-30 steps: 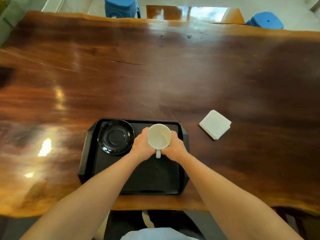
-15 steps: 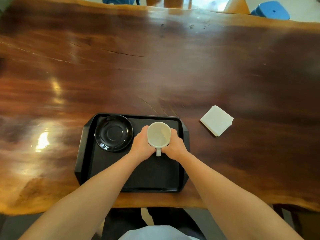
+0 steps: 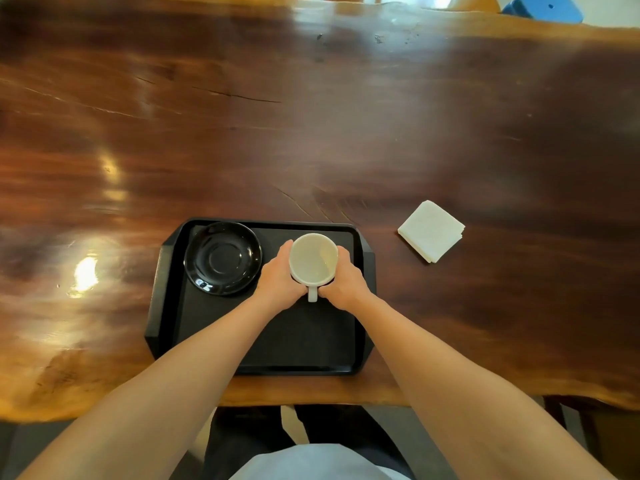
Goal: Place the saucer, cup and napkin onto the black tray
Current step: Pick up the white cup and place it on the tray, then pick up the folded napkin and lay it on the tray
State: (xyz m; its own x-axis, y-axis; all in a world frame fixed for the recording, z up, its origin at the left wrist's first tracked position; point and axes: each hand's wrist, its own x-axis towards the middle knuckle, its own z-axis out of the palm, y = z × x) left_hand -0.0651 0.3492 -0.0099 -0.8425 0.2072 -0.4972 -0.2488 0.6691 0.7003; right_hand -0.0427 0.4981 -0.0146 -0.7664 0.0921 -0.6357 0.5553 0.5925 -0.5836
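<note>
The left hand (image 3: pixel 278 280) and the right hand (image 3: pixel 343 284) are cupped around the white cup (image 3: pixel 313 259), one on each side, palms pressed to its wall. The fingers wrap around the far side of the cup and are mostly hidden by it, so only the backs of the hands and the thumbs show. The cup stands upright with its mouth facing the camera, the inside pale and hard to read; its handle points toward the person and sticks out between the two thumbs. The cup sits over the far right part of the black tray (image 3: pixel 162 306); whether its base touches the tray floor cannot be told, since the hands and the cup itself cover that spot.

Just left of the left hand, the black saucer (image 3: pixel 223 258) lies flat in the tray's far left corner, apart from the cup. Its dark glaze blends with the tray, and only reflections mark its rim. Both forearms cross the tray's near edge and hide parts of it.

The white folded napkin (image 3: pixel 431 230) lies on the dark wooden surface (image 3: pixel 311 133) to the right of the tray, well clear of it. A blue stool (image 3: pixel 543 8) is cut off at the top right edge, beyond the surface.
</note>
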